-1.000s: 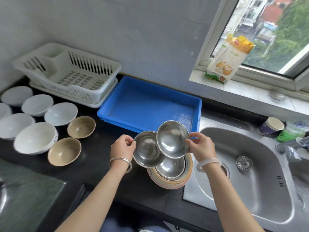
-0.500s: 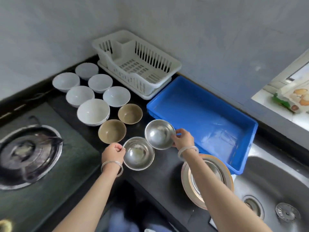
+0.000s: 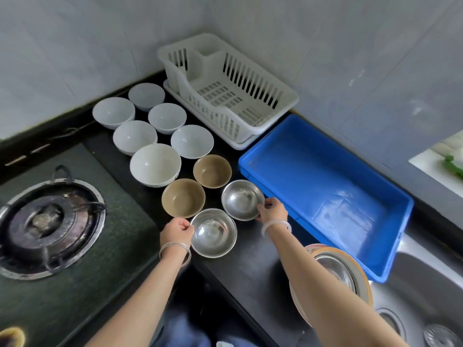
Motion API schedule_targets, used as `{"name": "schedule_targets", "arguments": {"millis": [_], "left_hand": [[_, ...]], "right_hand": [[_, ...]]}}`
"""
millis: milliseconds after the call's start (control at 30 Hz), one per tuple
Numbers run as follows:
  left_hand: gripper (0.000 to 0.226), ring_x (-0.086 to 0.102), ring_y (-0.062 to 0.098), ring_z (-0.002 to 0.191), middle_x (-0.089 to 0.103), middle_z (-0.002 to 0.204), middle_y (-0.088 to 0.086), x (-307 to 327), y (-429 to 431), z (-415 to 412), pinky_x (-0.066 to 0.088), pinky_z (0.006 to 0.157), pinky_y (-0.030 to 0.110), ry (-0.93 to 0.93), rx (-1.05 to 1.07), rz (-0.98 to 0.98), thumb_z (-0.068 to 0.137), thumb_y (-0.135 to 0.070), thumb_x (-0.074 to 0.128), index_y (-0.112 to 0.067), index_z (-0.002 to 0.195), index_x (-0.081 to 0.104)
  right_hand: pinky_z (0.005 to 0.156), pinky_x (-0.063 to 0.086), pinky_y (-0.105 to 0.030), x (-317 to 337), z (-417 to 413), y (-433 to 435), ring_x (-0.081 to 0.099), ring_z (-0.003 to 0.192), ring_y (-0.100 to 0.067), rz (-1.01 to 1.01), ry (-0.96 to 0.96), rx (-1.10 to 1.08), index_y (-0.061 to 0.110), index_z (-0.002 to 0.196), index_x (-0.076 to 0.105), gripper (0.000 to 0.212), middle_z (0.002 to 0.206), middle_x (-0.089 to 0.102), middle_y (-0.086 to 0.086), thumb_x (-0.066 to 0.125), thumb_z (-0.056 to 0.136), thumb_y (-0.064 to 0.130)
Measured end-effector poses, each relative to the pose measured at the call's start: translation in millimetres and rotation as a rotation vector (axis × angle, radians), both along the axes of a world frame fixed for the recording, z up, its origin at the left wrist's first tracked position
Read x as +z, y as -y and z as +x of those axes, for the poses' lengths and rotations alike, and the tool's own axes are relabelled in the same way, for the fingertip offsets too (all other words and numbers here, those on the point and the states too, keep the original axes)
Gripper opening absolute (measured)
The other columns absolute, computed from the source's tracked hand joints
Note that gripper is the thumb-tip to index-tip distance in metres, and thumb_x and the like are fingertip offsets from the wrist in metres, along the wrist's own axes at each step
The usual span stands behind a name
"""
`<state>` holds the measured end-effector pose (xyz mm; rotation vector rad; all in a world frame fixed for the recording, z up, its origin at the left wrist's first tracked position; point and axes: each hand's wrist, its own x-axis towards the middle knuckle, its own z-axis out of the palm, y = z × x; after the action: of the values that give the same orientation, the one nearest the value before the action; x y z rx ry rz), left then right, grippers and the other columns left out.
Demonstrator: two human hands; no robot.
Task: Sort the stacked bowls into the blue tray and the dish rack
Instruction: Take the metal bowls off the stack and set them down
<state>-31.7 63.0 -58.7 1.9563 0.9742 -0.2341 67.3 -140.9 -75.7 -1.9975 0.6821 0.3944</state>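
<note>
My left hand (image 3: 176, 232) grips the left rim of a small steel bowl (image 3: 213, 232) that rests on the black counter. My right hand (image 3: 271, 212) pinches the right rim of a second steel bowl (image 3: 242, 199), set down just behind the first. Two brown bowls (image 3: 183, 197) (image 3: 212, 171) and several white bowls (image 3: 155, 164) stand in rows to the left. The blue tray (image 3: 370, 265) holds nothing, nor does the white dish rack (image 3: 275, 106) behind it. A stack of bowls (image 3: 348, 271) stands near my right forearm, partly hidden by it.
A gas burner (image 3: 47, 226) sits on the stove at the left. The steel sink (image 3: 426, 309) lies at the lower right, beyond the stack. Tiled walls close the corner behind the rack and tray.
Both hands carried the steel bowls from above the stack leftwards and lowered them onto the counter next to the brown bowls. The view swung left toward the stove.
</note>
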Motion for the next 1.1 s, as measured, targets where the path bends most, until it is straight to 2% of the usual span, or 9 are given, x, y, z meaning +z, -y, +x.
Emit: {"name": "schedule_targets", "arguments": {"millis": [167,400,600,700,800,867,933,1000,1100], "left_hand": [[0.003,0.061,0.026,0.078,0.071,0.086,0.008,-4.3,0.1,0.0,0.048,0.073,0.031,0.008,0.031,0.005,0.081,-0.013,0.061,-0.015,0.080,0.061],[0.016,0.062,0.030,0.094,0.071,0.098,0.009,-7.9,2.2,-4.9,0.044,0.076,0.029,0.028,0.065,0.028,0.084,-0.013,0.058,-0.008,0.095,0.068],[0.016,0.061,0.027,0.087,0.071,0.096,0.010,-5.8,4.3,-8.6,0.044,0.074,0.029,0.070,0.081,0.029,0.087,-0.013,0.055,-0.009,0.094,0.069],[0.020,0.058,0.028,0.086,0.069,0.095,0.009,-2.6,4.3,-11.2,0.043,0.076,0.029,0.069,0.073,0.016,0.088,-0.015,0.051,-0.010,0.096,0.068],[0.022,0.056,0.027,0.090,0.062,0.094,0.005,4.4,6.0,-14.1,0.040,0.079,0.029,0.072,0.049,0.011,0.090,-0.016,0.048,-0.008,0.100,0.066],[0.019,0.057,0.028,0.094,0.062,0.096,0.008,10.5,8.6,-17.1,0.037,0.078,0.028,0.080,0.006,0.032,0.092,-0.016,0.047,-0.011,0.098,0.064],[0.025,0.059,0.031,0.105,0.067,0.111,0.010,17.7,12.6,-20.1,0.040,0.081,0.029,0.095,-0.041,0.098,0.092,-0.016,0.047,-0.009,0.110,0.063],[0.031,0.056,0.030,0.114,0.064,0.123,0.009,25.3,18.3,-20.8,0.043,0.088,0.034,0.130,-0.073,0.141,0.092,-0.017,0.048,-0.011,0.120,0.059],[0.030,0.057,0.028,0.113,0.064,0.121,0.007,34.2,39.0,-15.8,0.042,0.091,0.031,0.192,-0.157,0.128,0.091,-0.016,0.048,-0.013,0.118,0.060]], "right_hand": [[0.078,0.059,-0.038,-5.1,0.1,-1.5,0.064,0.069,-0.012,0.074,-0.020,-0.044,0.018,0.094,0.055,0.009,0.080,0.060,0.002,0.060,0.088,0.015],[0.067,0.057,-0.026,-2.8,-4.1,-4.7,0.060,0.073,-0.010,0.180,-0.004,-0.124,0.015,0.103,0.055,0.015,0.082,0.057,0.005,0.059,0.089,0.012],[0.069,0.057,-0.027,-1.0,-9.4,-4.0,0.066,0.083,-0.016,0.220,-0.035,-0.098,0.015,0.117,0.056,0.026,0.098,0.064,-0.003,0.056,0.091,0.018],[0.076,0.057,-0.030,1.0,-12.9,-3.2,0.067,0.083,-0.016,0.223,-0.047,-0.064,0.015,0.123,0.054,0.032,0.098,0.066,-0.003,0.054,0.092,0.022],[0.077,0.056,-0.030,9.6,-19.9,0.7,0.065,0.082,-0.013,0.131,-0.020,0.031,0.017,0.128,0.052,0.036,0.093,0.063,0.004,0.050,0.094,0.027],[0.084,0.054,-0.033,18.9,-27.9,7.2,0.064,0.089,-0.016,0.045,0.032,0.099,0.018,0.128,0.051,0.036,0.105,0.063,0.001,0.048,0.094,0.029],[0.090,0.052,-0.036,30.2,-38.5,17.8,0.064,0.097,-0.020,-0.005,0.108,0.140,0.020,0.125,0.053,0.033,0.117,0.063,-0.002,0.047,0.094,0.030],[0.085,0.050,-0.032,41.2,-50.6,33.3,0.065,0.095,-0.021,-0.055,0.184,0.147,0.022,0.117,0.057,0.027,0.114,0.065,-0.001,0.047,0.093,0.030],[0.069,0.039,-0.022,53.7,-76.1,68.0,0.063,0.085,-0.020,-0.214,0.255,0.077,0.020,0.107,0.062,0.019,0.096,0.069,0.001,0.051,0.092,0.024]]}}
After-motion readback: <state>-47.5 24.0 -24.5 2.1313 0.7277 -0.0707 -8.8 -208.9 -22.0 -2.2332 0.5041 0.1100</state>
